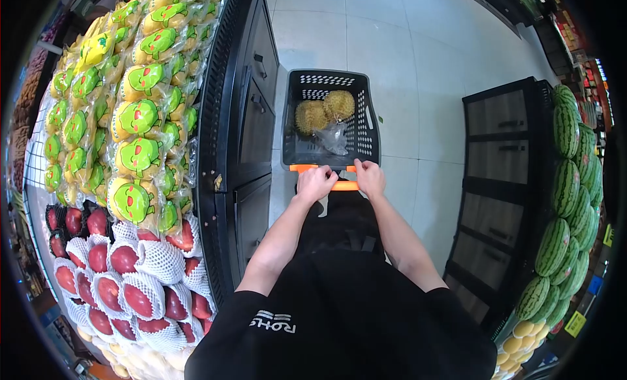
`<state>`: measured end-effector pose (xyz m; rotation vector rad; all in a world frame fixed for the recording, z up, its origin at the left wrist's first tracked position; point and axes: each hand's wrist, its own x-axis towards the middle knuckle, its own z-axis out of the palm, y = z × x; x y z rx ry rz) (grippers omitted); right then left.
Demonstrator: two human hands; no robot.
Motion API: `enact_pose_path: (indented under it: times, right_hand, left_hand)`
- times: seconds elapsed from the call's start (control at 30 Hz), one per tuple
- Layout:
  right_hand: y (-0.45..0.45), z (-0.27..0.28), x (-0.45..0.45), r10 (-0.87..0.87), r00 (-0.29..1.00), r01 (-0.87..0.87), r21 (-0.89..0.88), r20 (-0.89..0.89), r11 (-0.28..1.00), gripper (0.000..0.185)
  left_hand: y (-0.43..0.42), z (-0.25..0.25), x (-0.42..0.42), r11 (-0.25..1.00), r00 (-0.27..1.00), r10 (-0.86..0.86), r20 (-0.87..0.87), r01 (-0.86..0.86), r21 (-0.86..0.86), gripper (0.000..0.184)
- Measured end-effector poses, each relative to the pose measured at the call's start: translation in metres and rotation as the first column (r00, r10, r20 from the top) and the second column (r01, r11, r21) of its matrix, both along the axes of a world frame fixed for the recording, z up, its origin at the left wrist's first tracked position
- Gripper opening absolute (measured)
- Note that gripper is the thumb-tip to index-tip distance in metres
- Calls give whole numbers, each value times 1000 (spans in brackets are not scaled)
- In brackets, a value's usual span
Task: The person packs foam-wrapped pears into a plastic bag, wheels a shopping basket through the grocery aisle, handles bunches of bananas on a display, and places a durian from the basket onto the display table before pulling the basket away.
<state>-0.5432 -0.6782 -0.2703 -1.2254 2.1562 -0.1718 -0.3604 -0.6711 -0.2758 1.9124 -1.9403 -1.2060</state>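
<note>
A black shopping basket [285, 118] with perforated walls is in front of me, its near end towards my body. Two spiky yellowish durians [312, 116] lie inside it, with a crumpled clear plastic bag [333, 139] at their near side. My left hand [317, 182] is closed around the left part of the basket's orange handle [345, 186]. At the handle's right end, my right hand [370, 178] is closed on it too, close to the basket's near rim. The undersides of the fingers on both hands are hidden.
Close on my left, a black-sided stand [245, 118] carries bagged yellow fruit [137, 118] with green cartoon labels and red fruit [108, 292] in white foam nets. Watermelons [567, 197] line a dark cabinet [499, 203] on the right. Pale floor tiles [392, 53] stretch ahead.
</note>
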Motion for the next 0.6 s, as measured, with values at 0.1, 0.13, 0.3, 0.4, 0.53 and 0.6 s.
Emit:
enact_pose_path:
  times: [0.1,0.13,0.3,0.4,0.53,0.6]
  right_hand:
    - [-16,1,-1,4,1000,-4,-6,-2,1000,47]
    - [-22,2,-2,3,1000,-3,-4,0,1000,47]
    - [-54,1,-3,-2,1000,2,31,-13,1000,45]
    - [-77,0,-5,-6,1000,5,47,8,999,45]
    - [-112,1,-7,14,1000,-17,82,27,997,44]
    - [-130,1,-9,38,998,-41,86,39,995,44]
  left_hand:
    - [-16,-1,-2,1000,1000,-2,8,2,-10,32]
    - [-22,0,-2,1000,1000,7,-4,-7,-1,32]
    - [-54,-2,-4,1000,1000,0,10,0,-1,32]
    - [-76,-1,-5,1000,1000,11,15,-11,19,32]
    - [-110,3,-8,999,998,32,45,-33,31,33]
    - [-128,5,-10,998,997,49,51,-51,31,33]
